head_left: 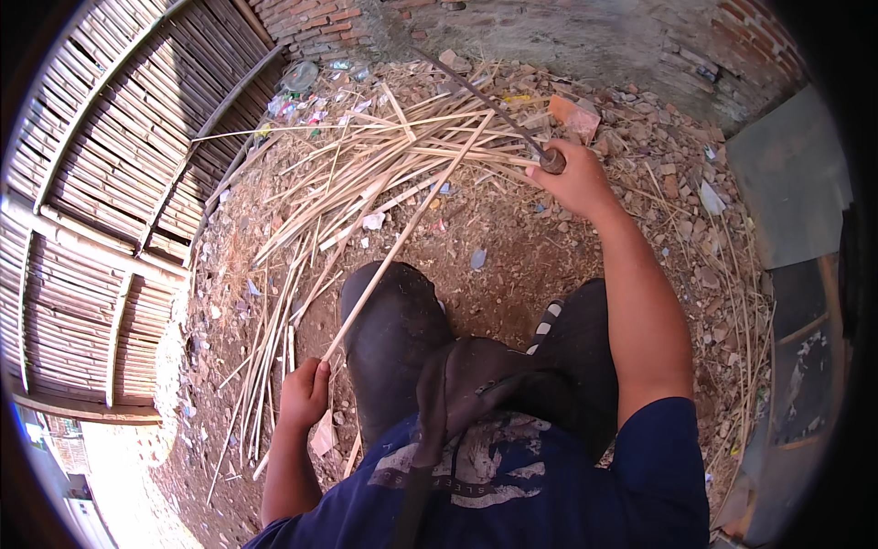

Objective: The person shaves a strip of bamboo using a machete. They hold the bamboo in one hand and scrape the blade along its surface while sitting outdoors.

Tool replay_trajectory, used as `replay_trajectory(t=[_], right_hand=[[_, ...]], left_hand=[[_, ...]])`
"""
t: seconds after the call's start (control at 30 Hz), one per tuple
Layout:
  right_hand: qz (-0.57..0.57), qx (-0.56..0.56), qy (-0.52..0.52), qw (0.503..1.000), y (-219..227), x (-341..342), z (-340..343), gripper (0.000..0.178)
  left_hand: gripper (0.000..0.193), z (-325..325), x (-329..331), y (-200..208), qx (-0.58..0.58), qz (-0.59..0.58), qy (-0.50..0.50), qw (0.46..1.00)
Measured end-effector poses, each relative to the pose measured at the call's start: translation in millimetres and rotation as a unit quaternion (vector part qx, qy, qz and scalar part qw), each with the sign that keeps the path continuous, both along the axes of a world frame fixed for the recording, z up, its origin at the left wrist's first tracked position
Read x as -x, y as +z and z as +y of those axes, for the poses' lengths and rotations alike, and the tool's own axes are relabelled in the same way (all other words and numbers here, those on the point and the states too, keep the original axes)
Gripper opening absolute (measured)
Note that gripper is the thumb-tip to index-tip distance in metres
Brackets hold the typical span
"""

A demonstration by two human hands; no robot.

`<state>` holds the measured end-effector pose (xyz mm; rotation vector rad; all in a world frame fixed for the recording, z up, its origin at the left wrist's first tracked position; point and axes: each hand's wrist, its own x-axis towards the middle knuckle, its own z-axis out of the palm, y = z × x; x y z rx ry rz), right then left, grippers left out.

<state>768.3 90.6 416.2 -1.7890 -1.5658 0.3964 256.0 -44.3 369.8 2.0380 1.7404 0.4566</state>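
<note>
My left hand (pixel 305 393), low at the left beside my knee, is closed around the near end of a long, slim bamboo strip (pixel 408 236). The strip slants up and away past my left knee, its far end over a heap of similar pale strips (pixel 366 188). Farther out on the right, my right hand (pixel 576 178) grips the round wooden handle of a long, narrow dark-bladed knife (pixel 489 103). Its blade points up and left, across the far side of the heap. Blade and held strip appear apart.
A slatted bamboo wall (pixel 110 137) stands at the left, a brick wall (pixel 567 37) at the far side. Grey panels (pixel 791 183) lean at the right. Rubble, an orange brick piece (pixel 574 117) and litter cover the dirt ground around my bent legs.
</note>
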Motion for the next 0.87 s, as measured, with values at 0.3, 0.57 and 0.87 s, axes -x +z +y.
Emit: replay_trajectory(t=[0.3, 0.57, 0.87], right_hand=[[0.073, 0.047, -0.136, 0.987, -29, -73, -13, 0.068], [0.300, -0.027, -0.132, 0.944, -24, -80, -27, 0.023], [0.247, 0.017, -0.154, 0.956, -29, -86, -24, 0.023]], left_hand=[[0.028, 96, -24, 51, 0.006, 0.057, -0.052, 0.997], [0.035, 270, -117, 81, -0.071, 0.174, -0.111, 0.976], [0.061, 344, -171, 99, -0.239, 0.143, -0.097, 0.955]])
